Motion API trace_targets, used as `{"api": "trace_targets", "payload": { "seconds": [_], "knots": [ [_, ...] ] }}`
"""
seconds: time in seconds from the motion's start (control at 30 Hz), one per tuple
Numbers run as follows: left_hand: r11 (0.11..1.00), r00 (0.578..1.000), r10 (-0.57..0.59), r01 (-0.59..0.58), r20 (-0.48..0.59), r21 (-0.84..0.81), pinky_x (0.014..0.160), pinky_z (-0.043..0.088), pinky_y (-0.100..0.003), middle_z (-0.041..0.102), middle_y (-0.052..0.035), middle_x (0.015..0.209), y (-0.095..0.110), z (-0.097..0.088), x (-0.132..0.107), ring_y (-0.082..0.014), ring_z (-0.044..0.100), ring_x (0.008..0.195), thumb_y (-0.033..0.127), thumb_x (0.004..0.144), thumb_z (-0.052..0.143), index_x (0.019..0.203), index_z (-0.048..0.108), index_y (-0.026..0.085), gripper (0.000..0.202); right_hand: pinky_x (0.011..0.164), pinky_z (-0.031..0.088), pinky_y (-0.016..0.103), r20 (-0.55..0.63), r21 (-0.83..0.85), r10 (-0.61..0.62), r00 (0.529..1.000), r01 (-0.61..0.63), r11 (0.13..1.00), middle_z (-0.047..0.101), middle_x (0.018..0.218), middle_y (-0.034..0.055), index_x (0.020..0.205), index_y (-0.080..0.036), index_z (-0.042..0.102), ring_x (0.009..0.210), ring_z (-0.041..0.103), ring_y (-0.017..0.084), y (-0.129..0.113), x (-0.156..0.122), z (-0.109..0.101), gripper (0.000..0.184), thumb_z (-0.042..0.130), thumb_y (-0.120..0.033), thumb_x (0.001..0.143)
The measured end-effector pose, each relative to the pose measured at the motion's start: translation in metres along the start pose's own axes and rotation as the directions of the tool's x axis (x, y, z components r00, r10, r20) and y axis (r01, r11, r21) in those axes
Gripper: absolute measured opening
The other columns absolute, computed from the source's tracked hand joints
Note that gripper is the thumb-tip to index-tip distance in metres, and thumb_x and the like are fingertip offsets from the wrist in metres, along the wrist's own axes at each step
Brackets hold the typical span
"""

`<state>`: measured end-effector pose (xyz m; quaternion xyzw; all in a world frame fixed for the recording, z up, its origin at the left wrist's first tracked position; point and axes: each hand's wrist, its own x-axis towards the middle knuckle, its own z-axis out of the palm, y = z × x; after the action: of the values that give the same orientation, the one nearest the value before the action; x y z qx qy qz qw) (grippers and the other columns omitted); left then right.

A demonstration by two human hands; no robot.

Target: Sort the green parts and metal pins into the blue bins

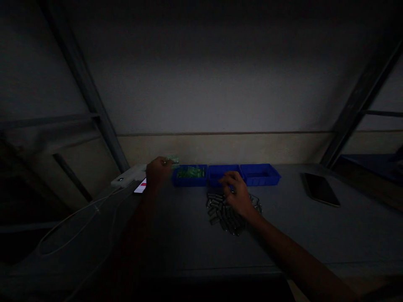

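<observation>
Setting: a dim grey bench (315, 235) against a pale wall, seen from above my own two arms.
Left hand: my left hand (157, 171) is out near the bench's far-left part, its fingers curled around a small pale-green piece (172, 159) held at the fingertips; the light is too poor to say how tightly.
Right hand: my right hand (236, 195) lies palm down over the heap of small grey cylinders (217, 207), fingers bent and slightly apart, the tips at the heap's far side just short of the middle tray; whether they pinch one cylinder I cannot tell.
Cylinders: the heap sits toward the bench's far edge, near its middle, just in front of the trays.
Trays: three blue trays stand side by side along the far edge; the left tray (189, 181) holds pale-green pieces, the middle tray (220, 171) and right tray (260, 175) look dark inside.
Left side: a white power strip (126, 178) with its cable (75, 218) lies at the far-left corner, a lit phone (140, 187) beside my left wrist.
Right side: a dark phone (321, 188) lies flat, well apart from the trays.
</observation>
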<state>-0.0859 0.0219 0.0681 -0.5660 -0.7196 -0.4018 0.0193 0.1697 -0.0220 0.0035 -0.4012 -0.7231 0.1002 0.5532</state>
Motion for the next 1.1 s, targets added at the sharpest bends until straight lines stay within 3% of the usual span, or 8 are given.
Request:
{"api": "trace_targets", "payload": {
  "seconds": [0.07,0.2,0.33,0.63,0.77,0.87,1.1],
  "knots": [
    [0.989,0.999,0.025,-0.029,0.034,0.144,0.072,0.041,-0.035,0.066,-0.0135,0.087,-0.005,-0.007,0.014,-0.0268,0.059,0.088,0.033,0.076,0.049,0.083,0.063,0.019,0.022,0.082,0.046,0.035,0.010,-0.012,0.010,1.000,-0.009,1.000,0.051,0.098,0.0073,0.083,-0.019,0.065,0.094,0.053,0.018,0.002,0.000,0.001,0.019,0.047,-0.014,0.079],
    [0.914,0.968,0.022,-0.121,0.251,0.387,0.071,0.042,-0.036,0.065,-0.0166,0.084,0.002,-0.009,0.033,-0.0296,0.060,0.088,0.028,0.074,0.047,0.077,0.064,0.015,0.022,0.083,0.046,0.035,0.025,-0.036,0.025,0.999,-0.024,0.999,0.050,0.096,0.0074,0.085,-0.018,0.064,0.093,0.052,0.019,0.007,-0.002,0.003,0.019,0.047,-0.013,0.079],
    [0.847,0.932,-0.015,-0.181,0.363,0.499,0.074,0.045,-0.037,0.065,-0.0179,0.088,0.012,-0.002,0.045,-0.0301,0.060,0.090,0.031,0.074,0.048,0.079,0.064,0.011,0.026,0.080,0.046,0.034,0.038,-0.060,0.026,0.999,-0.023,0.998,0.050,0.092,0.0069,0.085,-0.018,0.065,0.089,0.052,0.018,0.011,-0.001,0.003,0.018,0.048,-0.014,0.079],
    [0.800,0.873,0.029,-0.312,0.486,0.513,0.075,0.048,-0.037,0.066,-0.0201,0.093,0.006,0.025,0.041,-0.0313,0.062,0.092,0.026,0.072,0.050,0.086,0.066,0.009,0.027,0.079,0.046,0.032,0.064,-0.108,0.056,0.996,-0.049,0.993,0.051,0.088,0.0056,0.083,-0.018,0.065,0.084,0.052,0.017,0.013,0.002,0.002,0.017,0.048,-0.016,0.081],
    [0.771,0.870,0.061,-0.353,0.490,0.530,0.076,0.048,-0.036,0.066,-0.0200,0.098,0.000,0.039,0.034,-0.0312,0.061,0.094,0.027,0.073,0.049,0.094,0.065,0.009,0.031,0.077,0.045,0.031,0.098,-0.090,0.024,0.995,-0.015,0.996,0.052,0.088,0.0054,0.083,-0.018,0.063,0.084,0.053,0.016,0.009,0.001,0.006,0.015,0.049,-0.015,0.081],
    [0.736,0.841,0.096,-0.420,0.533,0.531,0.079,0.048,-0.037,0.064,-0.0218,0.102,0.000,0.046,0.032,-0.0315,0.060,0.098,0.025,0.074,0.048,0.098,0.063,0.007,0.034,0.076,0.045,0.030,0.108,-0.062,0.000,0.994,0.007,0.998,0.052,0.086,0.0047,0.082,-0.018,0.063,0.082,0.053,0.015,0.004,0.002,0.006,0.014,0.050,-0.014,0.080],
    [0.770,0.788,0.148,-0.471,0.598,0.431,0.080,0.047,-0.034,0.067,-0.0204,0.094,0.011,0.052,0.030,-0.0277,0.062,0.093,0.020,0.072,0.052,0.083,0.067,0.009,0.022,0.076,0.044,0.028,0.092,-0.075,0.024,0.995,-0.017,0.997,0.053,0.083,0.0046,0.079,-0.016,0.063,0.081,0.053,0.014,0.001,0.007,0.002,0.014,0.050,-0.017,0.082]
  ]
}}
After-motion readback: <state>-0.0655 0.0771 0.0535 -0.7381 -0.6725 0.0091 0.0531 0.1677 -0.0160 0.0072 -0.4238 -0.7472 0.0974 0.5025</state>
